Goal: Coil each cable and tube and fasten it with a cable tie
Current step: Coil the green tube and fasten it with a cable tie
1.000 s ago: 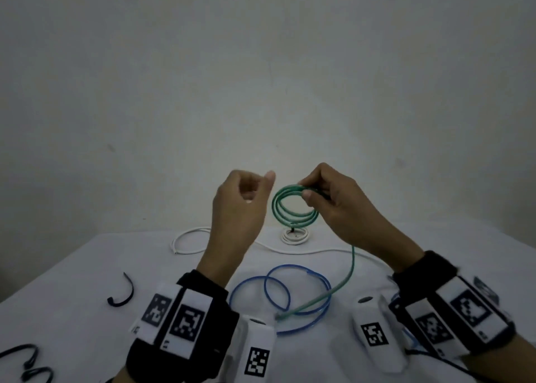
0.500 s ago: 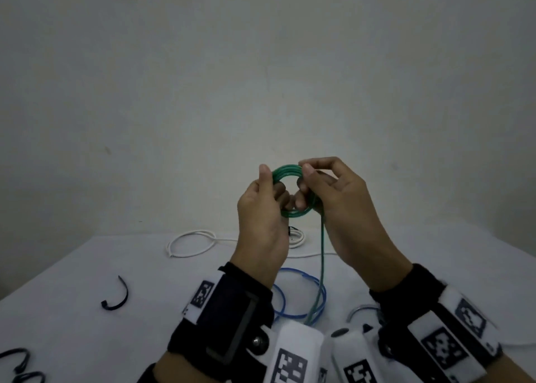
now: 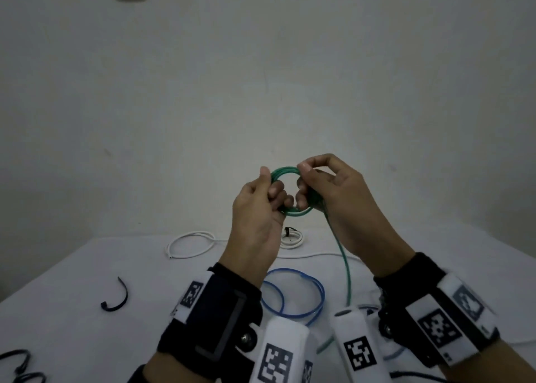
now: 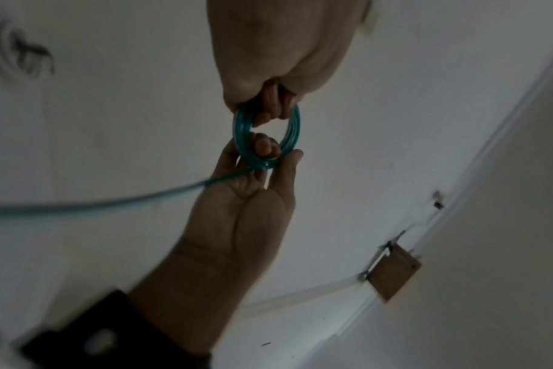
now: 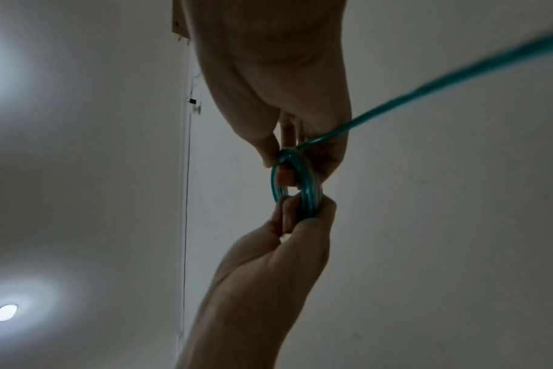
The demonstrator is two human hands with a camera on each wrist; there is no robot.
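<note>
Both hands, left (image 3: 255,208) and right (image 3: 333,191), pinch a part-wound green coil (image 3: 287,191), its tail (image 3: 343,263) trailing; one white coil (image 3: 291,237) lies tied, blue cable (image 3: 293,295) and white cable (image 3: 188,243) wait.

Left hand (image 3: 258,205) and right hand (image 3: 333,191) raised together, fingers curled in pinches.

Head cam looks forward-down from behind both hands. Wrist cams sit close beneath, facing up past each palm; all three share the coiled green plastic tube (image 3: 285,171) (image 4: 266,139) (image 5: 295,182).
</note>
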